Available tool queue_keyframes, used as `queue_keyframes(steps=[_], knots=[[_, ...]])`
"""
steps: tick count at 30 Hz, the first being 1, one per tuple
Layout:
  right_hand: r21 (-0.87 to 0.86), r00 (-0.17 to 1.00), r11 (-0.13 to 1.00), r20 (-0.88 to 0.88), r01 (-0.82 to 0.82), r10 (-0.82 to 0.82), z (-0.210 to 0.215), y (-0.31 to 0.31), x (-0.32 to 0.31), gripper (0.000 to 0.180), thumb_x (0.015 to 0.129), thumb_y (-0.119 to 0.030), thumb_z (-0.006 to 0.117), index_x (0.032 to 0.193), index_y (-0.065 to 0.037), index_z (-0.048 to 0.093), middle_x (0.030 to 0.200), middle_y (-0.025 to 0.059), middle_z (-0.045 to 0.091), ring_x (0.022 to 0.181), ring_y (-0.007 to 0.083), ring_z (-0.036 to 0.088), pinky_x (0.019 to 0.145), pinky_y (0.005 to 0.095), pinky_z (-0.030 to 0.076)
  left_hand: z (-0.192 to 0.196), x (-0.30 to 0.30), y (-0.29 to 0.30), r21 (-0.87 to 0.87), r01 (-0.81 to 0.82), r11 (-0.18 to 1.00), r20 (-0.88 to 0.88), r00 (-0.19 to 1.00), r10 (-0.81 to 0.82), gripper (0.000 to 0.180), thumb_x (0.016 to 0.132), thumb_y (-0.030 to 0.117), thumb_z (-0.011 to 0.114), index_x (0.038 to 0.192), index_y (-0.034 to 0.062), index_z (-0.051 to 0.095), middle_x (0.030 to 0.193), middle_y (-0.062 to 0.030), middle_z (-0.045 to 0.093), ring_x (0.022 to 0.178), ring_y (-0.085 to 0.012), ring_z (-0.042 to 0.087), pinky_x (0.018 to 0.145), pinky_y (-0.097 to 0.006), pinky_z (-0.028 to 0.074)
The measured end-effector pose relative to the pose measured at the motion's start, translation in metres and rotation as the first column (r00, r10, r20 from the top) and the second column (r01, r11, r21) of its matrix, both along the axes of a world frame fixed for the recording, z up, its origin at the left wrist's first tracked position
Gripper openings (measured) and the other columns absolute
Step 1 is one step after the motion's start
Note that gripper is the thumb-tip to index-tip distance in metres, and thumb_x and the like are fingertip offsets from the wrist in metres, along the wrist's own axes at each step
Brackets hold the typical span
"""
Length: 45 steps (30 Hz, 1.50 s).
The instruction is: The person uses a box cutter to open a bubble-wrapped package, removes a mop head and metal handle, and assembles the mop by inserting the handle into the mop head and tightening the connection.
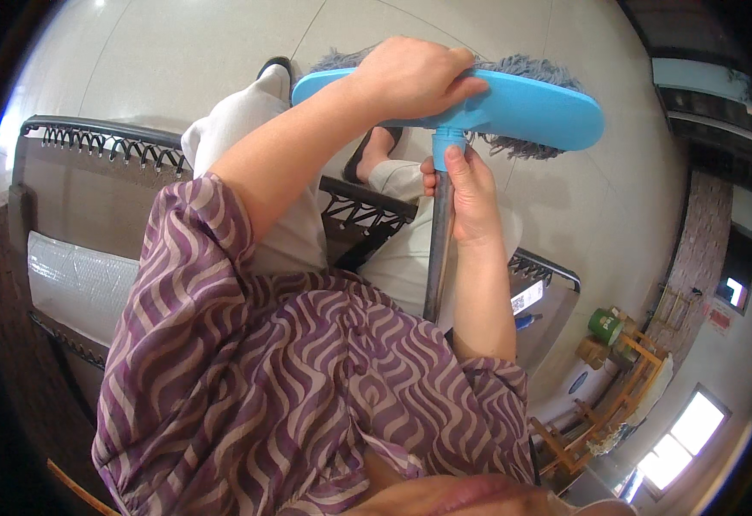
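Note:
A mop is raised in front of me, its flat light-blue head point(535, 107) lying crosswise. Grey yarn strands point(531, 69) stick out past the head's edges. My left hand point(415, 76) lies over the head left of its middle, the fingers curled round the far edge and partly hidden. At the blue collar point(450, 142), my right hand point(472, 193) is closed round the neck, with the thumb pointing up along it. From the collar a dark metal pole point(437, 245) runs down toward my lap.
I sit on a brown lounger with a black frame point(105, 129) and elastic cords. On its left part lies a clear plastic-wrapped pack point(83, 279). A blue pen-like item point(527, 322) rests to my right. Farther right stand a green tin point(605, 325) and a wooden frame point(625, 391) on the tiled floor point(204, 52).

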State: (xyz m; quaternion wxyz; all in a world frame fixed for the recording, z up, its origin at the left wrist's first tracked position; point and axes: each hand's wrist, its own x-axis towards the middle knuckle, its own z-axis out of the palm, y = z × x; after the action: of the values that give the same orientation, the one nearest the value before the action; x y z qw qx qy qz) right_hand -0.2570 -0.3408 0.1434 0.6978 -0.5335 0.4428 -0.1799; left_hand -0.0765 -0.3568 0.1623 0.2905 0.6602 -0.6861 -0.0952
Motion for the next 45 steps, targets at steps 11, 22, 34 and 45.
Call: queue_keyframes(steps=[11, 22, 34, 45], knots=[[0.052, 0.99, 0.997, 0.127, -0.061, 0.054, -0.005, 0.012, -0.015, 0.06, 0.089, -0.051, 0.035, 0.111, 0.004, 0.044, 0.095, 0.017, 0.06, 0.071, 0.0148, 0.06, 0.06, 0.0257, 0.05, 0.0, -0.005, 0.009, -0.102, 0.0, 0.995, -0.045, 0.999, -0.004, 0.037, 0.084, 0.044, 0.047, 0.08, 0.008, 0.057, 0.065, -0.0122, 0.06, 0.061, -0.032, 0.059, 0.056, -0.04, 0.047], [0.197, 0.949, 0.98, 0.305, 0.022, -0.082, 0.009, 0.011, -0.012, 0.054, 0.08, -0.049, 0.056, 0.099, 0.0, 0.046, 0.076, 0.0096, 0.057, 0.062, 0.0142, 0.056, 0.055, 0.0238, 0.048, -0.003, -0.007, 0.013, -0.244, 0.093, 0.965, -0.071, 0.991, -0.114, 0.036, 0.084, 0.043, 0.049, 0.077, 0.0076, 0.051, 0.061, -0.0128, 0.054, 0.054, -0.032, 0.055, 0.049, -0.039, 0.043], [0.396, 0.893, 0.876, 0.444, -0.275, 0.079, 0.003, 0.017, -0.022, 0.066, 0.083, -0.058, 0.04, 0.11, 0.002, 0.045, 0.07, 0.0057, 0.05, 0.053, 0.0099, 0.047, 0.046, 0.0211, 0.04, 0.002, 0.006, 0.01, -0.153, 0.15, 0.977, -0.294, 0.937, -0.19, 0.041, 0.084, 0.045, 0.05, 0.076, 0.0046, 0.056, 0.057, -0.0104, 0.049, 0.053, -0.0231, 0.051, 0.051, -0.035, 0.041], [0.372, 0.929, 0.898, 0.358, -0.236, 0.096, 0.019, 0.034, -0.021, 0.058, 0.086, -0.054, 0.039, 0.1, 0.002, 0.048, 0.065, 0.005, 0.05, 0.047, 0.0088, 0.043, 0.042, 0.0209, 0.035, 0.015, 0.012, 0.014, 0.433, 0.496, 0.753, -0.815, 0.571, 0.093, 0.082, 0.069, 0.073, 0.046, 0.114, 0.0046, 0.055, 0.121, -0.0218, 0.047, 0.113, -0.0314, 0.044, 0.094, -0.04, 0.034]])
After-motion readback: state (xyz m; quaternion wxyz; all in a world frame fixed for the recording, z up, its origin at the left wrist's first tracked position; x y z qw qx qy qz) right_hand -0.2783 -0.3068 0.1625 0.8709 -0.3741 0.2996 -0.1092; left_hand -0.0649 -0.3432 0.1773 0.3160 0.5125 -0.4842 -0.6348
